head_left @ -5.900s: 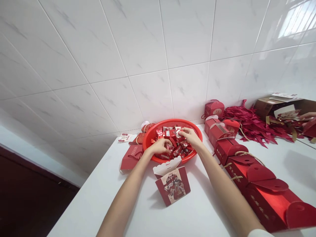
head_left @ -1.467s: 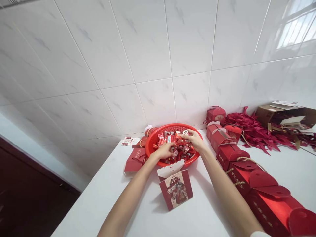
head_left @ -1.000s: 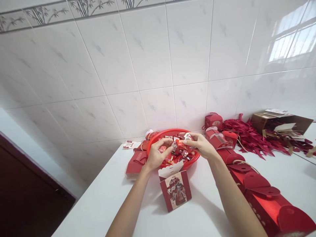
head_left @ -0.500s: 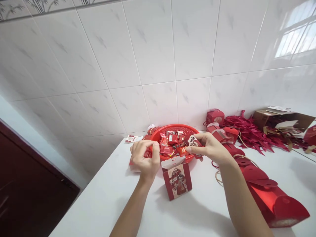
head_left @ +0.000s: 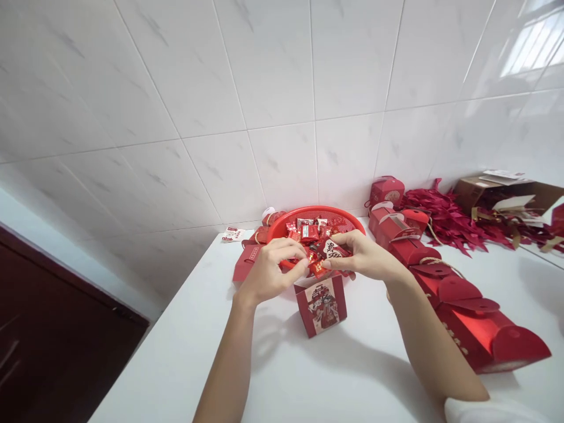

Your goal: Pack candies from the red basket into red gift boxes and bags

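In front of the basket, my right hand [head_left: 363, 257] is closed on wrapped candies. One is a dark red packet with a white label [head_left: 333, 249], and an orange-red candy [head_left: 318, 269] shows below it. My left hand [head_left: 275, 267] has its thumb and fingers curled together close by the orange-red candy; whether anything is pinched there I cannot make out. Just below both hands, a small dark red gift box [head_left: 324, 308] with a printed picture stands on the table, its top partly hidden. Behind it, a red plastic basket [head_left: 315, 210] contains several wrapped candies [head_left: 309, 232].
Closed red gift boxes [head_left: 467, 294] form a row along the right. Crimson ribbons [head_left: 440, 217] and an open cardboard box [head_left: 506, 191] lie at the back right. Another red box [head_left: 245, 262] and a printed card [head_left: 232, 234] are at the left on the white table [head_left: 185, 346].
My left hand has come rightward to the candies held by my right hand. The right hand keeps its hold and has shifted slightly left. The view has tilted down.
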`<state>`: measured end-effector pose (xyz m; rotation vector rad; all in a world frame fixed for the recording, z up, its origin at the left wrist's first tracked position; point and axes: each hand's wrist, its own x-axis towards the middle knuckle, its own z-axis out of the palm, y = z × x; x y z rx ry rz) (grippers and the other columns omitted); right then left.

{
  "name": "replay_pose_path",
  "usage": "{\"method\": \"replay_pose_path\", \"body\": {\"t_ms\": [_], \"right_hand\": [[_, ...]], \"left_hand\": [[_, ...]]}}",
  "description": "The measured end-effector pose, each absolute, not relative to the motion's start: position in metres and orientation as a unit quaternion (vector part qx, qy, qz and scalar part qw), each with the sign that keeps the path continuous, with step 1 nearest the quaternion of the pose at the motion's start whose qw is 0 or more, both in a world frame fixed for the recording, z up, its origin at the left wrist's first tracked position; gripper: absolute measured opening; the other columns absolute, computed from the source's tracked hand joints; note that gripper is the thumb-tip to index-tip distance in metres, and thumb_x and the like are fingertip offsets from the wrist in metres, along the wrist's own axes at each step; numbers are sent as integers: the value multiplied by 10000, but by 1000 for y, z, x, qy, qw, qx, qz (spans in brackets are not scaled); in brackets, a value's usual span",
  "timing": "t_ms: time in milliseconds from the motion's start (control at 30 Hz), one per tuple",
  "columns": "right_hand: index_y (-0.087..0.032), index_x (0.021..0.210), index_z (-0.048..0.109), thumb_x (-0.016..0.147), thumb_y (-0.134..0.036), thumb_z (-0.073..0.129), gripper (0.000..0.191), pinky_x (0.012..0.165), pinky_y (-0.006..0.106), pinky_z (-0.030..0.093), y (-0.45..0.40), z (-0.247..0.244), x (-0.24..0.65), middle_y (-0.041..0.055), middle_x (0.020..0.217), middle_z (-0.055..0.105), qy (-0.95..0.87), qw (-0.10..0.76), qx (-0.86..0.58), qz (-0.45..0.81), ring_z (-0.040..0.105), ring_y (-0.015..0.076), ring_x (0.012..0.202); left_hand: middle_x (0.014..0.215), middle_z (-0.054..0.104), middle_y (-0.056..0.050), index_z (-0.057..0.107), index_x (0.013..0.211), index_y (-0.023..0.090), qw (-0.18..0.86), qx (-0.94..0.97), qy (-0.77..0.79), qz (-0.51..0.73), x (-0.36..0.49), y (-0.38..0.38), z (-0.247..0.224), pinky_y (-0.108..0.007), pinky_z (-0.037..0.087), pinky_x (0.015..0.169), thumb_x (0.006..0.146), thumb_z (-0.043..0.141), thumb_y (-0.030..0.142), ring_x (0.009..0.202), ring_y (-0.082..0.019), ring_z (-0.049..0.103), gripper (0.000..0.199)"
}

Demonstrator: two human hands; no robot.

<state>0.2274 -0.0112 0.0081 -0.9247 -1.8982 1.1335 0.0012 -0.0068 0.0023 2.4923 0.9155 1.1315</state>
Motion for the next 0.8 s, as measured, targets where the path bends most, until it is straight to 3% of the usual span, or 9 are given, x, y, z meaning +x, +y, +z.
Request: {"method": "replay_pose_path", "body": {"t_ms": [200,467,700,800], "right_hand": [[-178,633,578,782,-383,726,293,422,231,274,-7,2,227,-36,535,482,-749,333,-390,420,403,85,463],[-179,626,494,777,-356,711,318,438,228,244,-4,1,226,-60,551,423,-766,311,-380,415,374,73,477],[-184,632,485,788,-387,695,331,464,243,231,-2,0,226,-64,560,393,-776,309,-386,391,341,77,491],[-189,627,460,788,-387,693,345,481,246,215,0,-1,225,-70,562,361,-779,311,-389,380,317,76,504]], "left_hand": [[963,714,-34,752,747,238,194,872,350,281,-13,-11,6,-290,513,709,883,600,253,849,-184,658,203],[848,684,-15,753,814,238,245,866,423,103,-6,-13,13,-278,432,661,936,489,330,753,-165,585,305],[705,627,4,666,696,199,265,863,421,82,-2,-8,8,-280,371,620,947,441,326,697,-159,542,359],[742,652,6,675,733,204,266,857,434,85,-3,-8,8,-280,378,625,935,464,344,715,-166,561,324]]}}
